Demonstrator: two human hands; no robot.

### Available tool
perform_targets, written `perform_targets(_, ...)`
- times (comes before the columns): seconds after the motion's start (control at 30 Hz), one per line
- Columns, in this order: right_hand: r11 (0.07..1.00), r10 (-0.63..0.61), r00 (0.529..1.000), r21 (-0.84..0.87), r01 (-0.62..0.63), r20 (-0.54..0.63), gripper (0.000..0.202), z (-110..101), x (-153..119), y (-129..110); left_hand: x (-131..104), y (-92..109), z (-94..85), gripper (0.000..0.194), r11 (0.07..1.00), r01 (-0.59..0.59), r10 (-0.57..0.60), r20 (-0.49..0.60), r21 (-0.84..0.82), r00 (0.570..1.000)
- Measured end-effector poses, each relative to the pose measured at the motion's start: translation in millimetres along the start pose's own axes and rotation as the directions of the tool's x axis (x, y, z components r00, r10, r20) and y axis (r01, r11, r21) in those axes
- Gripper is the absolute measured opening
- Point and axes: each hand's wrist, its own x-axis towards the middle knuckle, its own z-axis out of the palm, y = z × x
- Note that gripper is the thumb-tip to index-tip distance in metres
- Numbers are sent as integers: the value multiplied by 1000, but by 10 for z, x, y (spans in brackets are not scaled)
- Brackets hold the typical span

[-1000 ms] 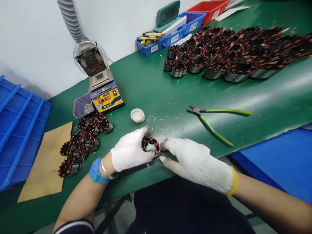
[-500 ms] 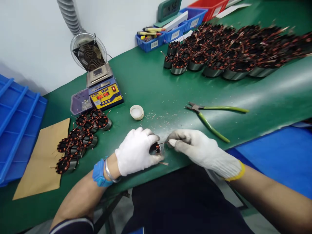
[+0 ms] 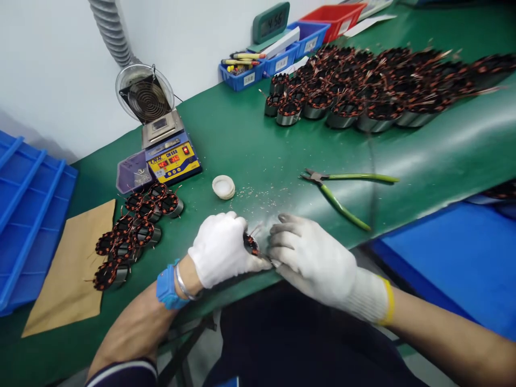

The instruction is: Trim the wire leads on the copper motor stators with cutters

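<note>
My left hand (image 3: 223,250), in a white glove, is wrapped around a wire-wound stator (image 3: 250,244) near the front edge of the green table. Copper wire ends stick up from the stator. My right hand (image 3: 312,258), gloved with a yellow cuff, is close against the stator's right side, its fingers curled and partly blurred; what lies between its fingertips is too small to make out. Green-handled cutters (image 3: 342,200) lie spread on the table beyond my right hand. A small round white dish (image 3: 223,187) stands beyond my left hand.
Several stators (image 3: 139,234) stand at the left, beside brown paper (image 3: 70,269). A yellow-and-blue solder pot unit (image 3: 173,161) is behind them. Many more stators (image 3: 374,115) fill the back right. Blue bins (image 3: 242,80) line the wall. Blue trays flank the table.
My right hand has turned and come down closer to the stator, its fingers now spread over the right side. The stator has tilted in my left hand. The whole view has shifted slightly.
</note>
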Motion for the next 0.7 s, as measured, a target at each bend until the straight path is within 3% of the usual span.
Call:
perform_targets(0.1,940,192,978,274,-206,76,13,-184,-147,57,-2,6,1,72,999,27,-27,5,-34,1000)
perform_targets(0.17,842,397,912,356,-405,98,12,-254,-188,114,-15,30,-1,70,996,47,-49,-37,-71,998)
perform_targets(0.27,747,587,802,305,-590,112,27,-190,-100,181,-29,86,23,42,980,80,-91,-57,-183,994)
perform_targets(0.33,713,630,764,289,-639,138,30,-80,33,196,-24,115,59,22,967,95,-105,-30,-238,994)
perform_targets(0.4,657,666,727,330,-678,168,24,12,165,190,-7,125,101,15,955,116,-126,-20,-272,992)
perform_targets(0.5,588,696,688,389,-710,205,17,56,266,156,26,111,156,18,926,134,-156,-37,-353,987)
perform_targets(0.7,523,710,663,453,-722,237,19,29,261,109,46,98,238,20,887,129,-178,-71,-443,982)
